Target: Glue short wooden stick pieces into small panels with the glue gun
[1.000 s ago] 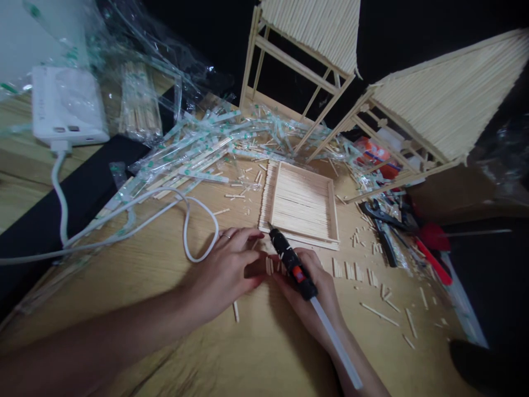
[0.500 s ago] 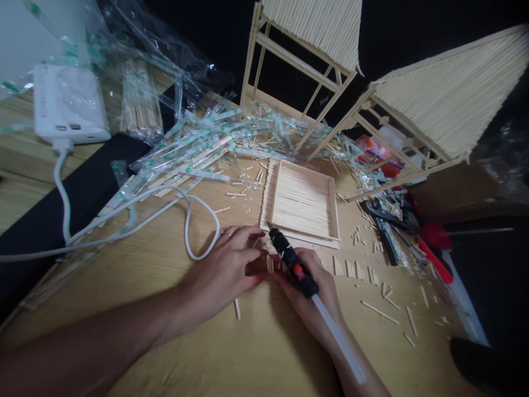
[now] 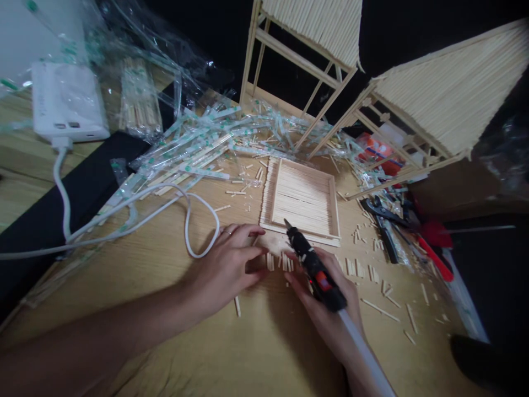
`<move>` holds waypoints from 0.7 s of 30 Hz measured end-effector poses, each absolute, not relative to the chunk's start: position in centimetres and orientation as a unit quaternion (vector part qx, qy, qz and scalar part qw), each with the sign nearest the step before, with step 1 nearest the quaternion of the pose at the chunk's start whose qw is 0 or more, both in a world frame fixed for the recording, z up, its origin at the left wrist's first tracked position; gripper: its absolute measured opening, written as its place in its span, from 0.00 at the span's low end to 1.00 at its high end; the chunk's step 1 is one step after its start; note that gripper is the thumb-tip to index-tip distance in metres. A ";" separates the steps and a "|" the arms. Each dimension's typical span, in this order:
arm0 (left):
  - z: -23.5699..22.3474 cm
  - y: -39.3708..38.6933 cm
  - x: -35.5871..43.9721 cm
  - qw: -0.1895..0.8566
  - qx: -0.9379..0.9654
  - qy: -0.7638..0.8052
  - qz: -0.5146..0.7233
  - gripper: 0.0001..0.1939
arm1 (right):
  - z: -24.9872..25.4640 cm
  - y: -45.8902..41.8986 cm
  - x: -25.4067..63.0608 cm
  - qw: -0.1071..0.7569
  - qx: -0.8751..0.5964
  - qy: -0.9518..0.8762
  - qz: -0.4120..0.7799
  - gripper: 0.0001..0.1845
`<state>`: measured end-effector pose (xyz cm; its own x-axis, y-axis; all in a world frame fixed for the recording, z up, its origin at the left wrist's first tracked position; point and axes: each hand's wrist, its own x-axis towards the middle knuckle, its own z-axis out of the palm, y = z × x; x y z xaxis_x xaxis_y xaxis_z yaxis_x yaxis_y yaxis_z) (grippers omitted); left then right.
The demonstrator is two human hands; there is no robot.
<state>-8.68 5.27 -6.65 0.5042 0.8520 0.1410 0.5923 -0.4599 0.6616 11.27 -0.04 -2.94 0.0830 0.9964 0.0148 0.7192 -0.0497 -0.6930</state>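
Note:
A black hot glue gun [image 3: 308, 256] with an orange patch is held in my right hand [image 3: 330, 309]. Its metal tip points up and left, towards the shallow stick tray [image 3: 306, 201], and a pale glue stick [image 3: 366, 347] trails from its back end. My left hand [image 3: 231, 259], with a ring on one finger, rests at the left with curved fingers apart and nothing visible between them. Right beside its fingertips are short cut stick pieces [image 3: 270, 262]. Another small group of stick pieces [image 3: 286, 262] lies between the hands, partly hidden by the right one.
Two stick-built structures [image 3: 306, 60] with slatted tops [image 3: 450, 88] stand behind. Plastic wrappers [image 3: 198, 132] and sticks litter the back. A white power bank [image 3: 68, 102] with a looping cable [image 3: 188, 220] lies left. Pliers [image 3: 384, 215] and more cut pieces [image 3: 359, 269] lie right.
My right hand has moved right and towards me with the glue gun, uncovering stick pieces between the hands. My left hand stays nearly in place.

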 end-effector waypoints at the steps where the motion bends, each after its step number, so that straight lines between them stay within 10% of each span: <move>1: -6.7 5.3 -8.7 0.276 0.822 0.439 0.236 0.10 | -2.5 -0.7 11.5 0.281 -0.690 -0.616 0.255 0.13; 21: -6.9 5.3 -8.5 0.256 0.824 0.443 0.243 0.12 | -2.4 -4.3 11.2 0.255 -0.741 -0.452 0.425 0.19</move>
